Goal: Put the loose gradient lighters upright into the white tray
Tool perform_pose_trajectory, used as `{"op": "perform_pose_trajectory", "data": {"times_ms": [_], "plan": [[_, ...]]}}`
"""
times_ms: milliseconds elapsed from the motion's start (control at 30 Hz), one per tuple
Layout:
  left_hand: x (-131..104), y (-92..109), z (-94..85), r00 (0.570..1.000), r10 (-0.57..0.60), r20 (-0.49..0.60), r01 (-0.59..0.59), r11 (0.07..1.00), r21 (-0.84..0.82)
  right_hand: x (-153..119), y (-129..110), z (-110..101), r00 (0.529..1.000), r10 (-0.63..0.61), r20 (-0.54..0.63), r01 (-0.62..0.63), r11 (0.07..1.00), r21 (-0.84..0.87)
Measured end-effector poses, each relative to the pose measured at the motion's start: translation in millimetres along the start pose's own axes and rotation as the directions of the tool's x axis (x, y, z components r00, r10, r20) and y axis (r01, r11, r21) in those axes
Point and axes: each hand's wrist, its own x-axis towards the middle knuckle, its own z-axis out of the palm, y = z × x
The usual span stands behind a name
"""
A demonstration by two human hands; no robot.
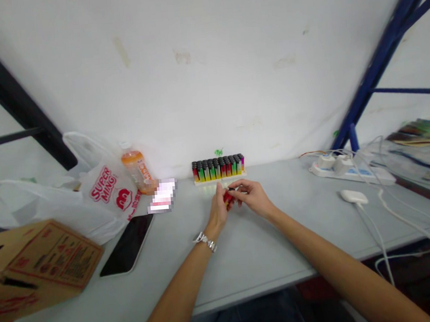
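Observation:
Between my two hands is a red lighter [227, 198] with a dark top end, held just in front of the rack. My left hand [218, 208] closes round its body from the left. From the right, the fingers of my right hand [253, 195] pinch near the dark top. Behind them, several lighters [219, 168] in red, green, yellow and purple stand upright in tight rows, black tops up, in a white tray [202, 183]. A silver watch [205, 241] circles my left wrist. My fingers hide part of the held lighter.
On the left of the grey table [267, 256] are a cardboard box [55, 258], a white plastic bag [101, 189], an orange drink bottle [137, 167] and a phone [128, 244]. A power strip [349, 169], white charger [354, 196] and cables lie right. A wall stands behind.

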Motion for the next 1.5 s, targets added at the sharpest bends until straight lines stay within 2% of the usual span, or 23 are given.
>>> {"op": "perform_pose_trajectory", "data": {"times_ms": [100,167,233,333,400,567,833,900,1067,1200,1267,1333,1400,1500], "plan": [[4,-5,-1.0,0.988,0.137,-0.075,-0.123,0.978,0.167,9,-2,-23,0.997,-0.053,-0.063,0.052,0.998,-0.020],[6,-8,-2.1,0.977,0.165,-0.135,-0.126,0.957,0.261,23,-5,-45,0.986,-0.103,-0.131,0.088,0.989,-0.116],[7,-9,-2.9,0.973,0.159,-0.164,-0.105,0.949,0.297,43,-7,-68,0.969,-0.170,-0.179,0.116,0.953,-0.281],[6,-9,-3.1,0.975,0.172,-0.138,-0.121,0.940,0.320,73,-8,-96,0.964,-0.216,-0.155,0.113,0.861,-0.497],[5,-8,-2.7,0.976,0.183,-0.116,-0.137,0.935,0.327,90,-5,-104,0.968,-0.228,-0.102,0.125,0.798,-0.589],[5,-10,-2.4,0.981,0.174,-0.090,-0.136,0.935,0.327,113,3,-101,0.978,-0.210,0.013,0.161,0.709,-0.687],[5,-12,-1.6,0.980,0.189,-0.061,-0.154,0.917,0.368,127,7,-99,0.995,-0.088,0.042,0.092,0.720,-0.688],[5,-12,-1.8,0.979,0.197,-0.049,-0.163,0.909,0.383,126,11,-99,0.991,-0.128,0.043,0.119,0.674,-0.729],[4,-11,-2.4,0.979,0.197,-0.048,-0.162,0.904,0.395,108,28,-95,0.958,-0.287,0.002,0.144,0.475,-0.868],[1,-7,-1.5,0.972,0.233,-0.035,-0.197,0.888,0.416,93,35,-94,0.962,-0.273,0.009,0.117,0.379,-0.918],[-1,-5,-1.5,0.960,0.280,0.003,-0.248,0.844,0.475,88,36,-95,0.964,-0.260,0.059,0.150,0.347,-0.926],[-2,-4,-2.5,0.942,0.333,0.051,-0.299,0.757,0.581,83,37,-95,0.959,-0.262,0.106,0.193,0.336,-0.922],[-3,-1,-4.7,0.922,0.375,0.099,-0.326,0.613,0.719,79,39,-95,0.954,-0.277,0.114,0.212,0.353,-0.911],[-1,4,-10.1,0.900,0.407,0.153,-0.301,0.330,0.895,73,42,-93,0.947,-0.314,0.076,0.202,0.393,-0.897]]}}
